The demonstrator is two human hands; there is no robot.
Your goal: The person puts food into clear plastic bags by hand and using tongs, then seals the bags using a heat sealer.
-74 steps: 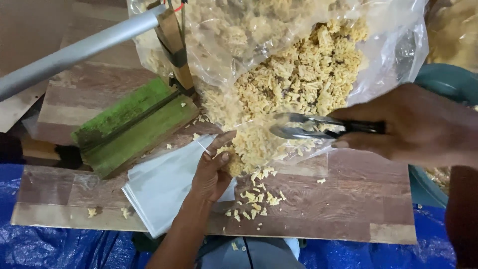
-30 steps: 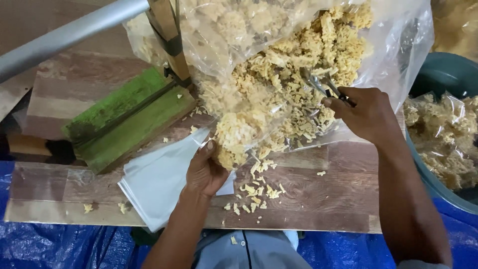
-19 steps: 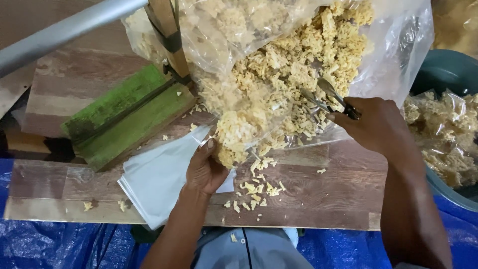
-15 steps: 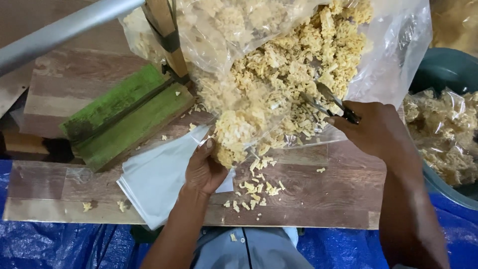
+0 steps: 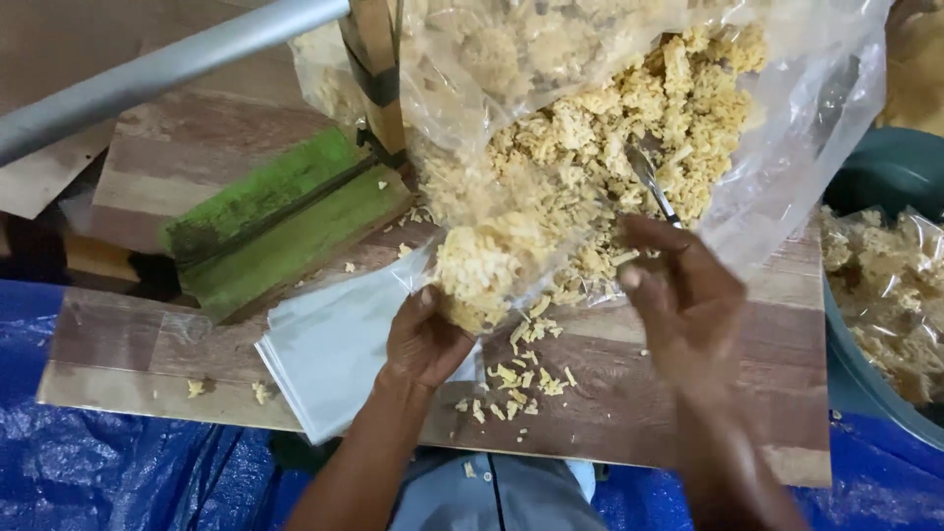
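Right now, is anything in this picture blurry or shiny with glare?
Head view: the right hand is motion-blurred; the left hand and spilled crumbs look sharper; soft glare streaks the clear plastic bag and metal pipe; lighting is even, shadows faint.

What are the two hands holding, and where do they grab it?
The right hand holds a metal scoop by its dark handle end. The left hand grips the open edge of a small clear plastic bag of yellow crumbly snack.
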